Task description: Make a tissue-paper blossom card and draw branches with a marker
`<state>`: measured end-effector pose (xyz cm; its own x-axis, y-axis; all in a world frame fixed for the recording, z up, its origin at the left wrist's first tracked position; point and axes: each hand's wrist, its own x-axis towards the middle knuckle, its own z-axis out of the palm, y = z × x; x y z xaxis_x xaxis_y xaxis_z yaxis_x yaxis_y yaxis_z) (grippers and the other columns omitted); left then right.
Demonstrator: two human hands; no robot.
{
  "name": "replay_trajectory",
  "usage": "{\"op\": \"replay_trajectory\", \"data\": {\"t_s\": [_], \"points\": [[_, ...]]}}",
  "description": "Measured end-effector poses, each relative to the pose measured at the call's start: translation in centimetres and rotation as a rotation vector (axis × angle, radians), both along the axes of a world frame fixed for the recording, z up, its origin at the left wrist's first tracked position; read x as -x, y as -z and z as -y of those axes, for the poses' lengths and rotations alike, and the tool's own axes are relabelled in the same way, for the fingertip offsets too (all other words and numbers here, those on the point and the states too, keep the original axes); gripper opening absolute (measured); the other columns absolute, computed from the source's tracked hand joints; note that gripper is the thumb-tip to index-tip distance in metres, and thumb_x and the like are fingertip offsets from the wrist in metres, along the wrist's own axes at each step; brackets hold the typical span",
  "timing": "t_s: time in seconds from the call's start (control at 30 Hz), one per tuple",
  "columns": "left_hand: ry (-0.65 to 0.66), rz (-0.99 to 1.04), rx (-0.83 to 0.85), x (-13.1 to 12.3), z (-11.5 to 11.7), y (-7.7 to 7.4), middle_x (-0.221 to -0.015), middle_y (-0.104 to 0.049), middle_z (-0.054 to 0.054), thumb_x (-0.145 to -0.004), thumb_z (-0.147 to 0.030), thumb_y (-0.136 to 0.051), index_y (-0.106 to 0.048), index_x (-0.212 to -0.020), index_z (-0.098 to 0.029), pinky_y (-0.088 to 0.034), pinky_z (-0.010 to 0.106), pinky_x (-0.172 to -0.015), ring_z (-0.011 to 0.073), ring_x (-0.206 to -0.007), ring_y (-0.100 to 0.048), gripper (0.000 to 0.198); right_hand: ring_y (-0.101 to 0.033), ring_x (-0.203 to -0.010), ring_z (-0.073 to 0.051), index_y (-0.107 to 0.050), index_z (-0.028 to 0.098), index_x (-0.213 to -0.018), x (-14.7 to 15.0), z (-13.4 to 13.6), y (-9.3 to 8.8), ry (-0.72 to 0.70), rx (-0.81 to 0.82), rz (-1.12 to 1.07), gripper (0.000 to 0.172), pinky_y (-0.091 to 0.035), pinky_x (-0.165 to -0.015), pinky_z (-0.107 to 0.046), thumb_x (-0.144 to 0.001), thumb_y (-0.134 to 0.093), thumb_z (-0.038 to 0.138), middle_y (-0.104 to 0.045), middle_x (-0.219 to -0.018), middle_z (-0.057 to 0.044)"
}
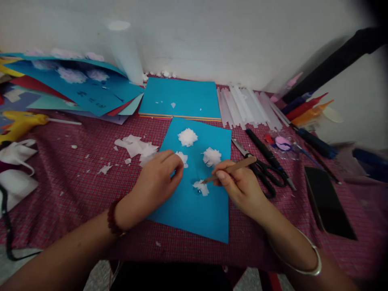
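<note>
A blue sheet of paper [194, 218] lies in front of me with several white tissue-paper puffs [187, 137] on it. My right hand [242, 186] grips a flat wooden craft stick [239, 165], its tip touching a small cluster of white tissue pieces [202, 186]. A shiny, clear-looking spot shows beside that cluster. My left hand [159, 182] hovers or rests at the sheet's left edge, fingers curled together; whatever is between them is hidden. Beyond it sits a pile of cut white tissue pieces [136, 146], and another puff [182, 159] is partly covered by my fingers.
Scissors [263, 171], a black-handled cutter [266, 153] and a phone [329, 202] lie right. White strips [248, 107] and a stack of coloured paper [182, 95] are behind. A yellow glue gun [24, 121] and a decorated blue card [91, 91] are left.
</note>
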<state>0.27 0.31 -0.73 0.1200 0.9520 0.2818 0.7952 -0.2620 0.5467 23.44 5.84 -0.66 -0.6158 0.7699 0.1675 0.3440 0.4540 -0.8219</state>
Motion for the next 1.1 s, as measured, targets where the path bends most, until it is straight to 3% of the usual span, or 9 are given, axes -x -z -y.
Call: {"op": "replay_trajectory", "data": {"t_s": [0.2, 0.4, 0.63, 1.1], "points": [[0.115, -0.04, -0.016, -1.6, 0.5, 2.2, -0.078, -0.059, 0.002, -0.096, -0.019, -0.047, -0.058, -0.081, -0.018, -0.044, 0.03, -0.07, 0.0171, -0.076, -0.058, 0.019, -0.064, -0.064, -0.015, -0.059, 0.021, -0.086, -0.1, 0.0, -0.2, 0.027, 0.103, -0.126, 0.029, -0.049, -0.059, -0.028, -0.101, -0.046, 0.042, -0.067, -0.081, -0.004], [0.102, 0.019, 0.043, -2.0, 0.5, 2.6, -0.076, -0.061, 0.001, -0.091, -0.015, -0.05, -0.06, -0.08, -0.019, -0.046, 0.025, -0.061, 0.0146, -0.069, -0.06, 0.015, -0.064, -0.057, -0.015, -0.06, 0.022, -0.085, -0.1, -0.8, 0.1, 0.253, 0.35, -0.468, 0.032, -0.053, -0.056, -0.028, -0.097, -0.051, 0.05, -0.064, -0.062, 0.001], [0.119, 0.092, 0.066, -2.4, 1.0, 2.9, -0.08, -0.063, 0.002, -0.09, -0.015, -0.055, -0.064, -0.079, -0.02, -0.052, 0.026, -0.066, 0.0143, -0.074, -0.063, 0.015, -0.064, -0.058, -0.014, -0.059, 0.02, -0.086, 1.2, -1.7, 1.4, 0.137, 0.503, -0.45, 0.039, -0.054, -0.056, -0.027, -0.091, -0.055, 0.058, -0.064, -0.064, 0.0], [0.145, 0.098, 0.052, -2.4, 1.4, 3.2, -0.082, -0.063, 0.001, -0.091, -0.014, -0.055, -0.064, -0.084, -0.021, -0.051, 0.027, -0.069, 0.0146, -0.077, -0.063, 0.013, -0.062, -0.062, -0.014, -0.058, 0.02, -0.09, 1.9, -2.2, 2.8, 0.008, 0.419, -0.272, 0.029, -0.051, -0.06, -0.027, -0.101, -0.042, 0.043, -0.063, -0.068, 0.0]]}}
